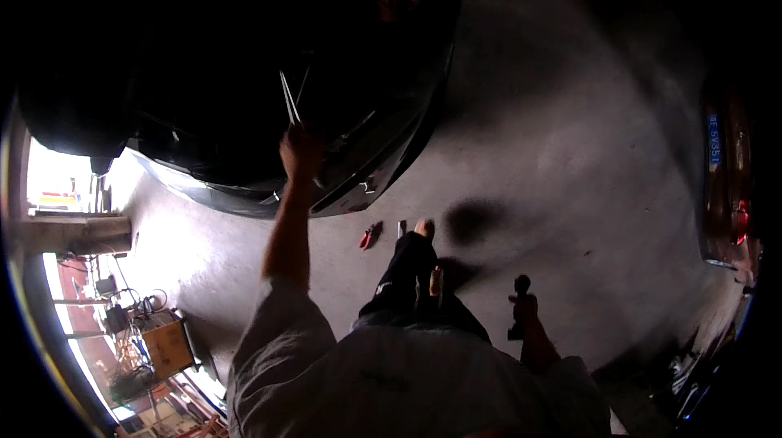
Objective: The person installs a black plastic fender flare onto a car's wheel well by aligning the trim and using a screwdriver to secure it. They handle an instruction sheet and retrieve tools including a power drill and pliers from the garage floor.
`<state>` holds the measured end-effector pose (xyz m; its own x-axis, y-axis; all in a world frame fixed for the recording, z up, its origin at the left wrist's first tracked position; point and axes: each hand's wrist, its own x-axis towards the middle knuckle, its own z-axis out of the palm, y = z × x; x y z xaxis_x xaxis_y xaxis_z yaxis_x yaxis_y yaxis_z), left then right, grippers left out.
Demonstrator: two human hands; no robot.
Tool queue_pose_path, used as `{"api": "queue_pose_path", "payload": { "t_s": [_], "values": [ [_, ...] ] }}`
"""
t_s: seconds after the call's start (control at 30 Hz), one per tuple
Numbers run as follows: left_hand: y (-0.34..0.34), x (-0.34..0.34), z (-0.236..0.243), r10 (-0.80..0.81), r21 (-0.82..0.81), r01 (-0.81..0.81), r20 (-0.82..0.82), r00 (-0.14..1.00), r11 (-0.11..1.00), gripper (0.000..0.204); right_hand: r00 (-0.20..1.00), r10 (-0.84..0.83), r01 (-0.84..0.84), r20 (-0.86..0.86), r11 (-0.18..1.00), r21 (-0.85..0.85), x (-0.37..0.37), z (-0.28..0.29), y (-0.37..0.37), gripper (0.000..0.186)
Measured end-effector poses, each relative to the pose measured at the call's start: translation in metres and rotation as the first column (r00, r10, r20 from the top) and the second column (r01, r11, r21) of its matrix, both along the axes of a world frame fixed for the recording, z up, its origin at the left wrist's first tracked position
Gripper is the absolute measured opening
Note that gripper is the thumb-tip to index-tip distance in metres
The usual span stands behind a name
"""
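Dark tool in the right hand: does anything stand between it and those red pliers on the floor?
Yes: the person's legs stand between the dark tool in the right hand and the red pliers. A small shiny piece also lies between the front foot and the pliers.

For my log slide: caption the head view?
Left hand by a thin silvery rod at a glossy black car, right hand holding a dark elongated tool, red-handled pliers on grey floor.

The handheld tool [522,283] and car [383,124] look black, the pliers [366,238] red.
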<state>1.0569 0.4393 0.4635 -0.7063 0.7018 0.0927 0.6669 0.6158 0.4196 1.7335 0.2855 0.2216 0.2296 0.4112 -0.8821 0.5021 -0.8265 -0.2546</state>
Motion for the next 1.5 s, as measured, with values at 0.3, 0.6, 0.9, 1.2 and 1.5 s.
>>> {"api": "queue_pose_path", "payload": {
  "t_s": [0.3, 0.6, 0.9, 1.2, 1.5],
  "values": [
    [0.080, -0.099, -0.035, 0.057, -0.334, -0.091, -0.110, 0.992, 0.938, 0.027, 0.754, 0.556, -0.654, 0.349, 0.685, 0.322, -0.012, 0.014, 0.223, 0.036],
    [0.118, -0.075, 0.005, 0.187, -0.566, -0.227, -0.130, 0.974, 0.793, 0.054, 0.981, 0.190, -0.185, 0.034, 0.977, -0.102, 0.025, 0.033, 0.345, 0.043],
    [0.096, -0.089, 0.046, 0.304, -0.603, -0.553, -0.471, 0.828, 0.575, 0.041, 0.884, 0.465, -0.436, -0.055, 0.774, -0.459, 0.079, -0.061, 0.583, 0.029],
    [0.506, 0.009, 0.055, 0.072, 0.517, -0.669, 0.761, 0.645, 0.534, 0.031, 0.941, 0.192, -0.236, 0.280, 0.963, 0.133, 0.062, -0.034, 1.035, 0.030],
    [0.923, 0.055, 0.027, -0.321, 0.574, -0.601, 0.816, 0.482, 0.556, 0.021, 0.990, 0.131, -0.140, 0.048, 0.940, 0.310, -0.057, 0.030, 1.373, 0.031]
  ]
}}
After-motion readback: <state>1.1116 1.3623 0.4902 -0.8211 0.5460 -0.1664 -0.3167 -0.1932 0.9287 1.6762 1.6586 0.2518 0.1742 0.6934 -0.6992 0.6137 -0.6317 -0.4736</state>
